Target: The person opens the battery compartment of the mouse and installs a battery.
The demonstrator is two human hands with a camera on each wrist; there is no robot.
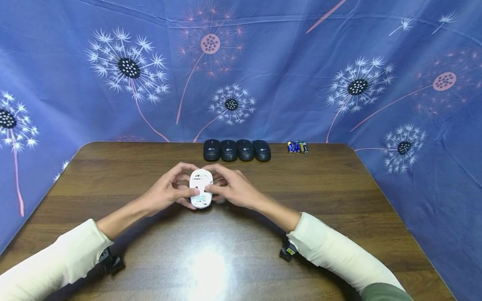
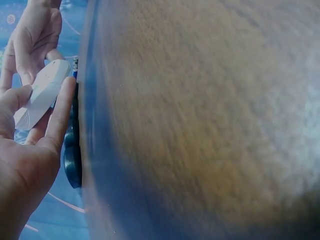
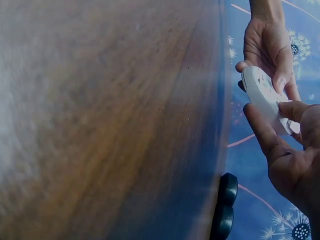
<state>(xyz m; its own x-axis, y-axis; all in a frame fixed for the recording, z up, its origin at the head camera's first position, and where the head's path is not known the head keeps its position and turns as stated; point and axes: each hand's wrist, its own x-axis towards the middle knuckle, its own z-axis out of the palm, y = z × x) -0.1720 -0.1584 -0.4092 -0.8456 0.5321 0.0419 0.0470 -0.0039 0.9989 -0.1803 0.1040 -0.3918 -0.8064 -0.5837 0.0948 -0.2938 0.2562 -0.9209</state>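
Observation:
A white computer mouse (image 1: 201, 182) is held above the table, its underside turned up toward the head camera. My left hand (image 1: 167, 191) grips it from the left, the thumb lying on the underside and the fingers around the edge. From the other side my right hand (image 1: 236, 189) holds it too, its thumb pressed on the underside near the middle. In the left wrist view the mouse (image 2: 46, 97) appears tilted between both hands. The right wrist view shows the side of the mouse (image 3: 261, 95); fingers hide parts of it.
Several black computer mice (image 1: 237, 150) stand in a row at the table's back edge. To their right lie several small batteries (image 1: 297, 147). The brown wooden table (image 1: 324, 188) ends at a blue cloth (image 1: 278, 83) with a dandelion print.

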